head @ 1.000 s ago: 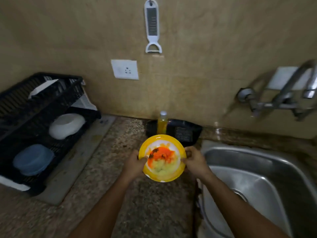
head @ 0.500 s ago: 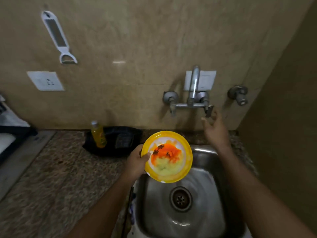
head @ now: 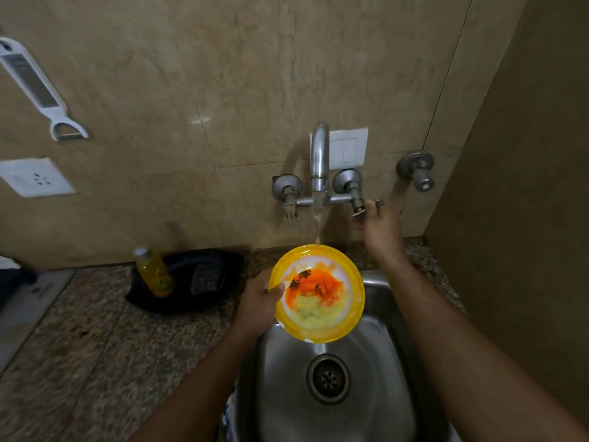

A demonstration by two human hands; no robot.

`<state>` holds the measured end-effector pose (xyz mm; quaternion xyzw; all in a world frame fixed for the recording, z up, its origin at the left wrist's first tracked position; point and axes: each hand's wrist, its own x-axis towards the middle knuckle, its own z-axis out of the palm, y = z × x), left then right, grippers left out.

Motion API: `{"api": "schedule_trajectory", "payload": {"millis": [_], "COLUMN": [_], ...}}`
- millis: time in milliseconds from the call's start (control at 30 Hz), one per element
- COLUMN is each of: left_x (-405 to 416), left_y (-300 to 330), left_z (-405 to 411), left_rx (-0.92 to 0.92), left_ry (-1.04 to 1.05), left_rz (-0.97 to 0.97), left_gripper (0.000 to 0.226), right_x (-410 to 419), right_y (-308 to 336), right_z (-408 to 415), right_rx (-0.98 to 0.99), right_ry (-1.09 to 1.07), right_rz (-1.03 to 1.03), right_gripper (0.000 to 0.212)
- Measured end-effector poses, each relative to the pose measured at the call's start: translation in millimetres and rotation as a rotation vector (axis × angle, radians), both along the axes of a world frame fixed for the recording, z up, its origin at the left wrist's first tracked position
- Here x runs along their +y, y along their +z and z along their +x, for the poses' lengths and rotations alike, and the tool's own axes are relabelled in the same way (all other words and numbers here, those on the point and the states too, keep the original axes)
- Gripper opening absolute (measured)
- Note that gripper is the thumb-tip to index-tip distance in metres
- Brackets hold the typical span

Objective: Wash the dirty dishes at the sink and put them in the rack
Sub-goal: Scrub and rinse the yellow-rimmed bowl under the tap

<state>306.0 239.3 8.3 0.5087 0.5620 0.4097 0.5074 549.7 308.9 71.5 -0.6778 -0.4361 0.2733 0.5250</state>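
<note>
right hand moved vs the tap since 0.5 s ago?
Yes. The right hand has closed in on the wall-mounted steel tap; its fingers now grip the right tap handle, and water runs.

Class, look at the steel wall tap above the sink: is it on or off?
On. A thin stream of water falls from the steel wall tap toward the yellow-rimmed dirty plate; the right hand is at its handle.

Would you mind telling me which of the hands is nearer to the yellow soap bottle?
Left. The left hand grips the dirty plate's rim, just right of the soap bottle. The right hand is farther right, at the tap handle.
</note>
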Motion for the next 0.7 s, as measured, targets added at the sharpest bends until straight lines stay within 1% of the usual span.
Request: {"api": "schedule_trajectory", "payload": {"millis": [100,167,200,267,300,333,367,400,467,533,600,633,667,700], "left_x": [4.1,6.0,7.2,9.4,10.2,10.7,11.1,11.3,12.2,14.0,20.7,24.1,26.7,27.5], "left_y": [-4.4,-8.2,-11.2,-16.1,-17.9,-18.4,-19.4,-20.7,-25.0,-27.9,-32.6,-35.4,-37.4,-38.8], "left_z": [3.3,7.5,9.7,13.3,15.5,18.3,21.7,25.0,33.8,42.6,45.4,44.9,44.2,44.4], "left_rx": [0.021,0.029,0.030,0.020,0.016,0.014,0.005,-0.010,-0.036,-0.031,-0.033,-0.026,-0.015,-0.007], "left_ry": [-0.019,-0.032,-0.030,-0.033,-0.034,-0.023,-0.005,0.014,0.018,0.003,0.015,0.021,0.013,0.000], "left_rz": [-0.004,-0.017,-0.026,-0.018,-0.006,-0.005,-0.010,-0.025,-0.061,-0.087,-0.105,-0.105,-0.100,-0.093], "left_gripper": [0.026,0.027,0.026,0.027,0.026,0.023,0.021,0.021,0.022,0.022,0.028,0.030,0.029,0.028], "right_x": [3.9,1.1,-3.4,-30.0,-46.6,-65.5,-79.3,-88.5,-88.3,-82.7,-85.8,-90.5,-95.3,-97.5], "right_y": [-4.9,-6.4,-7.0,-5.4,-10.9,-15.1,-23.8,-32.9,-60.2,-83.8,-100.6,-107.0,-112.6,-118.7], "right_z": [0.5,3.5,3.1,-4.1,-9.7,-17.6,-22.8,-28.2,-33.6,-42.2,-53.4,-55.3,-52.6,-47.2], "right_rx": [0.224,0.290,0.214,-0.092,-0.231,-0.312,-0.368,-0.426,-0.627,-0.799,-0.923,-0.951,-0.964,-0.985], "right_ry": [0.047,0.061,0.031,-0.068,-0.121,-0.115,-0.059,0.050,0.316,0.489,0.659,0.754,0.832,0.849], "right_rz": [-0.027,-0.059,-0.065,-0.044,0.011,0.066,0.086,0.034,-0.162,-0.256,-0.195,-0.144,-0.137,-0.114], "right_gripper": [0.037,0.038,0.038,0.028,0.024,0.024,0.027,0.030,0.040,0.053,0.061,0.063,0.064,0.064]}}
